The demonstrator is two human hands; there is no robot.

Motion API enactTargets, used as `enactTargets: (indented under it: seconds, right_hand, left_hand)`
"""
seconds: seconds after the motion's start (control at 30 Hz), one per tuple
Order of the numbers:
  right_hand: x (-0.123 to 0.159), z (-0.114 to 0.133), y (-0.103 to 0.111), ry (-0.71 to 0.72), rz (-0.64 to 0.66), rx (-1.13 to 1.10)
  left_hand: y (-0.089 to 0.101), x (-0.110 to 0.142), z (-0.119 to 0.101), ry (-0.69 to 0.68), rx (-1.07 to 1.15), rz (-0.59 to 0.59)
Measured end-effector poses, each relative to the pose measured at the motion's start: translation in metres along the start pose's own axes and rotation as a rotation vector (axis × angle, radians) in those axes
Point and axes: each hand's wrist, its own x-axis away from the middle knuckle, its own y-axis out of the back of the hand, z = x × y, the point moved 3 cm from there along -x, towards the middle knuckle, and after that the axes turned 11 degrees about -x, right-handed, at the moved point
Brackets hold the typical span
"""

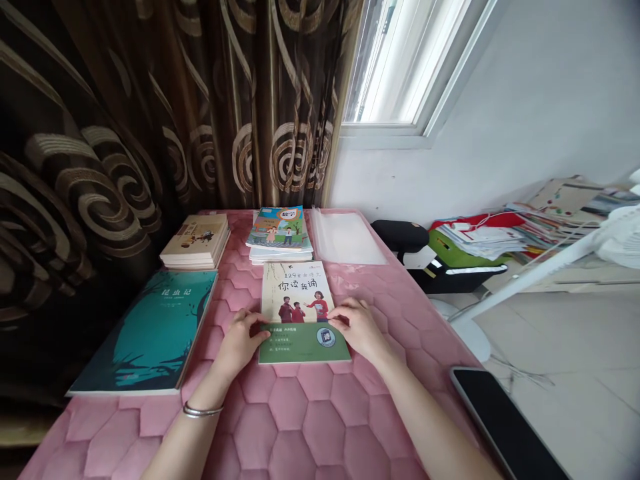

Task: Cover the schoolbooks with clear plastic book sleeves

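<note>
A paperback book (pixel 299 293) with a cream cover and a green lower band lies flat on the pink quilted table cover (pixel 320 407). My left hand (pixel 242 339) pinches its left edge, thumb on the green band. At the right edge my right hand (pixel 361 327) grips the book with thumb and fingers closed. Just beyond it is a stack of textbooks (pixel 281 230), a blue mathematics book on top. To the left lies a large teal book (pixel 157 330), with a pile of small tan books (pixel 195 240) behind it.
Clear plastic sleeves (pixel 347 237) lie at the back right of the table. A black phone (pixel 505 420) rests at the right edge. Beside the table are a white fan stand (pixel 530 275), a green and black box (pixel 457 253) and heaped papers. Patterned curtains (pixel 200 100) hang at the left.
</note>
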Motion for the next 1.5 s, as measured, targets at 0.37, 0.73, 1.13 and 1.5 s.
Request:
enactTargets:
  seconds: [0.37,0.73,1.13,1.5]
  right_hand:
    - [0.028,-0.016,0.003,-0.089,0.027,-0.287]
    - [0.027,-0.019,0.000,-0.075,0.001,-0.334]
    - [0.029,-0.014,0.001,-0.014,-0.023,-0.257]
    - [0.031,-0.009,0.000,0.056,-0.065,-0.122]
  left_hand:
    - [0.008,0.000,0.001,0.046,-0.055,0.027]
    - [0.008,0.001,0.003,0.014,0.035,0.124]
    - [0.018,0.007,-0.008,0.053,0.021,0.304]
    - [0.020,0.010,-0.010,-0.005,-0.054,0.260]
